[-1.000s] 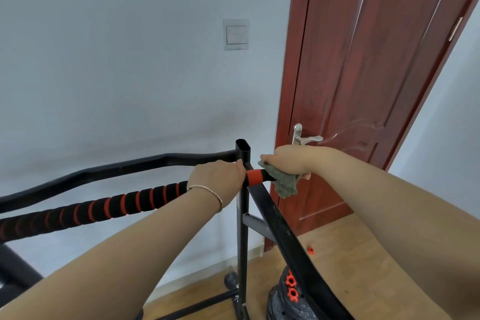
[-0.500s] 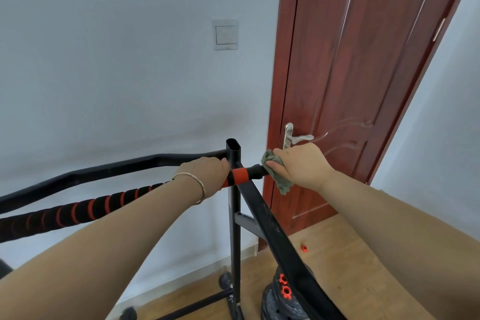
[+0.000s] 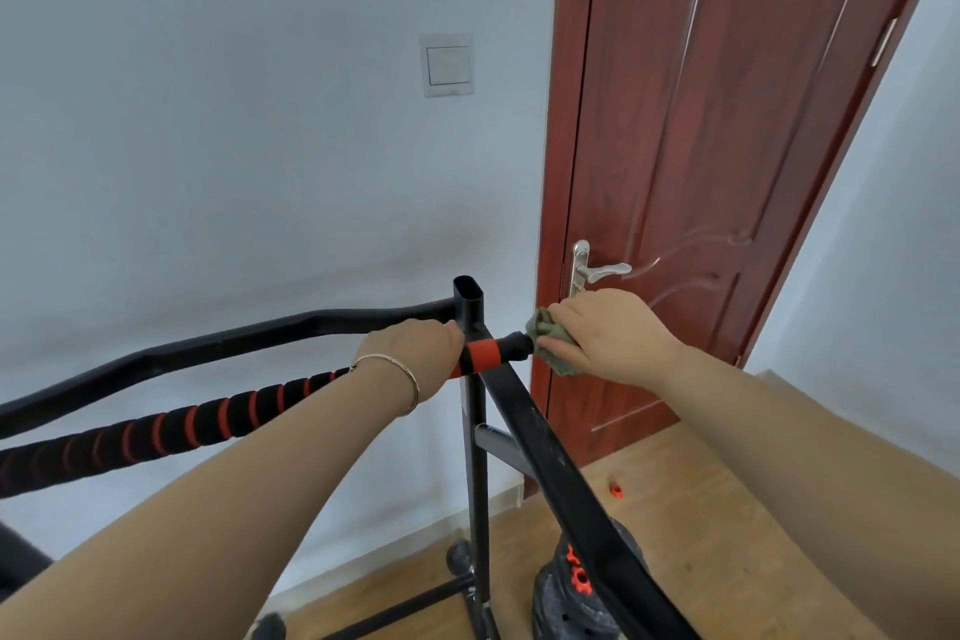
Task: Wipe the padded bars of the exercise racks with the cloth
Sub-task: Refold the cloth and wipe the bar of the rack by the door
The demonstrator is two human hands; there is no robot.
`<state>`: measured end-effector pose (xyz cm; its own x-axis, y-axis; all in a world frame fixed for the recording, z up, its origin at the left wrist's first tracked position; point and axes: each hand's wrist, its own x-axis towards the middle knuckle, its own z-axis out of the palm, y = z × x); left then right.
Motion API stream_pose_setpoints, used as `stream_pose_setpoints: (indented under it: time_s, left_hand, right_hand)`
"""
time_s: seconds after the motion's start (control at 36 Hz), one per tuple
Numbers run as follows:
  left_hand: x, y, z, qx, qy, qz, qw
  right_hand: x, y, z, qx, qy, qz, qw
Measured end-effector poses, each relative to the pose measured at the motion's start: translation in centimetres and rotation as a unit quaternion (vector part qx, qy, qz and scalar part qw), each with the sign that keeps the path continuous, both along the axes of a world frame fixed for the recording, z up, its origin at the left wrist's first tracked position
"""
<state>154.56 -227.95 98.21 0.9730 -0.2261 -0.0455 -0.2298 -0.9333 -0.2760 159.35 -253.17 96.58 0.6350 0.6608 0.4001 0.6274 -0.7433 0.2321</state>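
A padded bar [image 3: 197, 421] with black foam and red rings runs from the lower left up to a black upright post [image 3: 470, 307] of the exercise rack. My left hand [image 3: 415, 353] grips the bar just left of the post. The bar's short end [image 3: 493, 353], red then black, sticks out to the right of the post. My right hand [image 3: 602, 338] holds a grey-green cloth [image 3: 545, 333] bunched against the tip of that end. A bracelet circles my left wrist.
A slanted black frame bar [image 3: 561, 473] drops from the post toward the lower right. Black weight plates [image 3: 566, 592] with red collars stand on the wooden floor below. A red door [image 3: 727, 172] with a silver handle [image 3: 597, 270] is right behind my right hand. White wall with a switch [image 3: 447, 65].
My right hand has slid the cloth rightward along the bar's end, from over the red ring out to the tip. My left hand keeps its grip. The view shifted a little.
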Motion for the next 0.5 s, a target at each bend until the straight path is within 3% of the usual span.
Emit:
stream_pose_setpoints:
  time_s: [0.11,0.22,0.36,0.39,0.44,0.5]
  left_hand:
    - [0.3,0.0,0.5,0.000,0.014,-0.005,1.000]
    - [0.1,-0.8,0.1,-0.008,0.007,-0.013,1.000]
    - [-0.4,-1.4,-0.3,-0.017,0.004,-0.006,1.000]
    - [-0.5,-1.4,-0.4,-0.018,-0.004,-0.005,1.000]
    - [-0.2,-1.3,-0.2,-0.021,-0.015,0.002,1.000]
    - [0.2,-1.2,0.2,-0.025,-0.005,0.010,1.000]
  right_hand:
    - [0.6,-2.4,-1.4,0.016,-0.029,0.062,0.998]
    - [0.1,-1.5,-0.1,0.015,0.053,-0.075,0.996]
    - [0.9,0.1,2.4,0.030,0.296,-0.136,0.945]
    - [1.0,0.1,2.7,-0.003,0.291,-0.131,0.948]
    - [0.9,0.1,2.8,-0.068,0.188,-0.107,0.974]
    - [0.3,0.3,2.6,-0.039,0.107,-0.075,0.991]
